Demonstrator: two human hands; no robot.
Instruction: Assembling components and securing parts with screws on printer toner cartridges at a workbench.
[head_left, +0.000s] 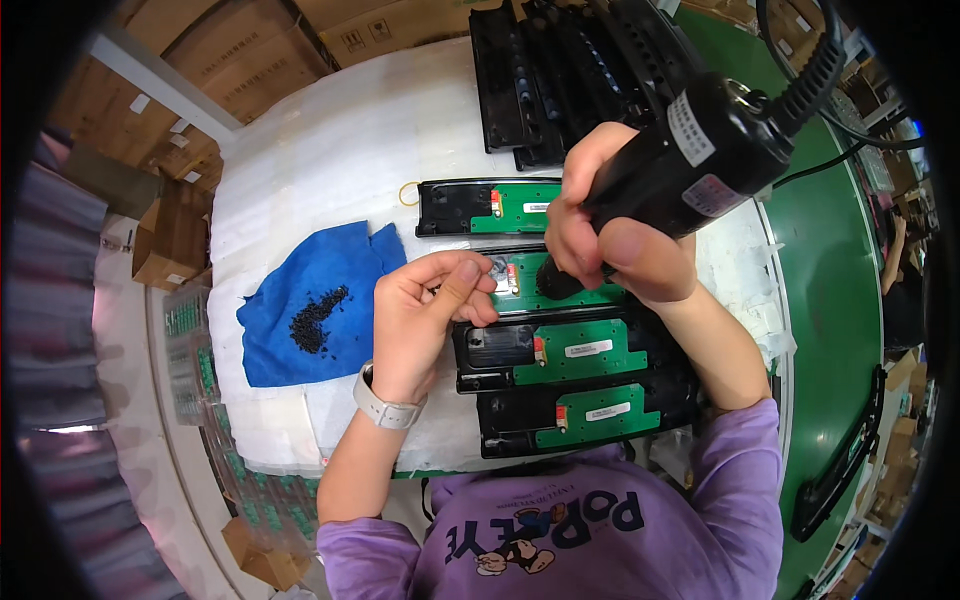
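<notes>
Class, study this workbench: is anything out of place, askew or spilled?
Nothing stands out. The small black screws sit heaped on the blue cloth, and the four black housings with green boards lie in a tidy column.

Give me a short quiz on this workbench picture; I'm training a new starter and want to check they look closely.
1. True or false: the right hand grips a black electric screwdriver with its tip down on a green circuit board.
2. What lies in a small heap on the blue cloth?
A. black screws
B. yellow rubber bands
C. green boards
3. Fill in: the left hand wears a pale ______ at the wrist.

Key:
1. True.
2. A: the black screws sit in the middle of the cloth.
3. Watch: the watch has a light strap.
</notes>
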